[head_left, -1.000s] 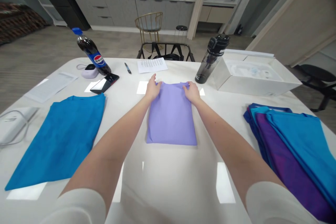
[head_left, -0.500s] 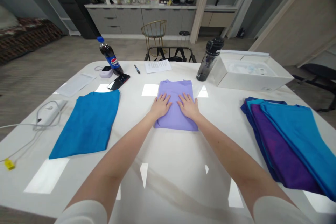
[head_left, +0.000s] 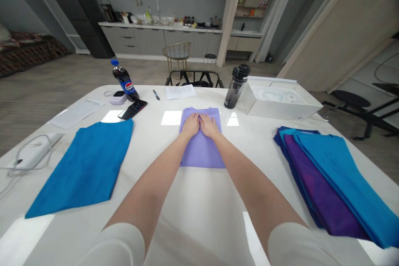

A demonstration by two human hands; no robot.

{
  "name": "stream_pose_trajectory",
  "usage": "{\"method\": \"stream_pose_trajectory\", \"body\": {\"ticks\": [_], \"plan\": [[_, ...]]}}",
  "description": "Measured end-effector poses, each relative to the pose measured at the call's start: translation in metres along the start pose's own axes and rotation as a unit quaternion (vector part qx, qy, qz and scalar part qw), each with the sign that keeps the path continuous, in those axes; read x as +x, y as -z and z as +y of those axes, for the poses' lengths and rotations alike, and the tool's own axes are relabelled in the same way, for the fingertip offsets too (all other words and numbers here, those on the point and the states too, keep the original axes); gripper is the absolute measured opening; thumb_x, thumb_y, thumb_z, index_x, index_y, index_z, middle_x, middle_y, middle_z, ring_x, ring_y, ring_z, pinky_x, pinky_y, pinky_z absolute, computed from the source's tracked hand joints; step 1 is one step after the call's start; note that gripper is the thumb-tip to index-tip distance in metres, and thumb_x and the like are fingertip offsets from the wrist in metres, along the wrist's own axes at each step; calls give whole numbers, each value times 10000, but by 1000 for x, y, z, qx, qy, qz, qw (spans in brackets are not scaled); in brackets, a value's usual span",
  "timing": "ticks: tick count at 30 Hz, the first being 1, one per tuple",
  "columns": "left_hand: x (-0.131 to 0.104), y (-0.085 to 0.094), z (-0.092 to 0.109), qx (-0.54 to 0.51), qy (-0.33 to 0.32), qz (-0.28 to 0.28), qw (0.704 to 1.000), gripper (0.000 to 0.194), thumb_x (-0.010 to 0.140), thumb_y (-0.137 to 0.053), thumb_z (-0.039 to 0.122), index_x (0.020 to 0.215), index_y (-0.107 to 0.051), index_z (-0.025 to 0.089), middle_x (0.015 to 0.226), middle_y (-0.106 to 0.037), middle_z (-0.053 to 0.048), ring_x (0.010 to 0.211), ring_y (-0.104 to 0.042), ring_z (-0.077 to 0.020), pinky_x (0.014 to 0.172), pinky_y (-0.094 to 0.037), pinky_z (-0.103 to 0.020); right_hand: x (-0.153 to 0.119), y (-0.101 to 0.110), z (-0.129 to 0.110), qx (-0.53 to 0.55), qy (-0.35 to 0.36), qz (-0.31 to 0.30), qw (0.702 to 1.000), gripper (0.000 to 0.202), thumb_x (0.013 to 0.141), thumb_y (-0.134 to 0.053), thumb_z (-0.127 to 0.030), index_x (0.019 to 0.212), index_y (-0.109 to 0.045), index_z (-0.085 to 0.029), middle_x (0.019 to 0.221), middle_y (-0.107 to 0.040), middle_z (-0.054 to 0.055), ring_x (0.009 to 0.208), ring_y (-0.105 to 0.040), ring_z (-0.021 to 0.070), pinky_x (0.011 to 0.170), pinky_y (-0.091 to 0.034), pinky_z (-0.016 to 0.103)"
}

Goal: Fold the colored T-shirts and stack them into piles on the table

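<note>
A folded lavender shirt [head_left: 202,153] lies flat in the middle of the white table, its neckline at the far side. My left hand [head_left: 190,125] rests on its upper part with the fingers stretched out. Beside it, almost touching at the fingertips, my right hand [head_left: 208,125] lies on the same cloth, also flat and open. A folded blue shirt [head_left: 87,162] is spread to the left of my arms. Over on the right is a pile of folded garments, with a bright blue one [head_left: 336,162] above a purple one [head_left: 321,191].
Behind the lavender shirt are a sheet of paper [head_left: 181,92] and a pen [head_left: 156,94]. A cola bottle [head_left: 125,81], a phone [head_left: 132,109] and a power strip [head_left: 37,149] are on the left. A dark water bottle [head_left: 236,87] stands beside a white box [head_left: 280,108] at the back right.
My hands have slid inward over the lavender shirt, from apart to side by side near its centre line. The camera view has tilted up and shifted slightly.
</note>
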State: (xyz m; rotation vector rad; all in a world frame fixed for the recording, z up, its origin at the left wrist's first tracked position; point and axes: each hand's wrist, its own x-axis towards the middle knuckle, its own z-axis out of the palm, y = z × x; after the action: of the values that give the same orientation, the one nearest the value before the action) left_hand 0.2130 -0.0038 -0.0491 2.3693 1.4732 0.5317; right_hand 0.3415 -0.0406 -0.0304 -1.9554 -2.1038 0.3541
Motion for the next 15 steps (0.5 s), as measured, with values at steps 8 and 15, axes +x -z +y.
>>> {"method": "stream_pose_trajectory", "body": {"ticks": [8,15], "plan": [[9,-11,-4,51,76,21,996,636,1006,-341,568,1527,-491,235,1646,-364,-99,1547,-248,-354,1256,-154,-567,23,-10,25,-23,-160,30,986,706,1033,-193,-560,1644,-246,-210,1714,-153,87,1567,-124,322,1216,-18,673],[-61,2,21,89,-72,-18,993,559,1048,-295,388,1534,-465,172,1620,-409,-116,1525,-315,-279,1264,-199,-477,24,-9,24,-19,-174,33,984,741,1029,-179,-564,1641,-236,-150,1702,-174,152,1566,-119,319,1207,-25,680]]}}
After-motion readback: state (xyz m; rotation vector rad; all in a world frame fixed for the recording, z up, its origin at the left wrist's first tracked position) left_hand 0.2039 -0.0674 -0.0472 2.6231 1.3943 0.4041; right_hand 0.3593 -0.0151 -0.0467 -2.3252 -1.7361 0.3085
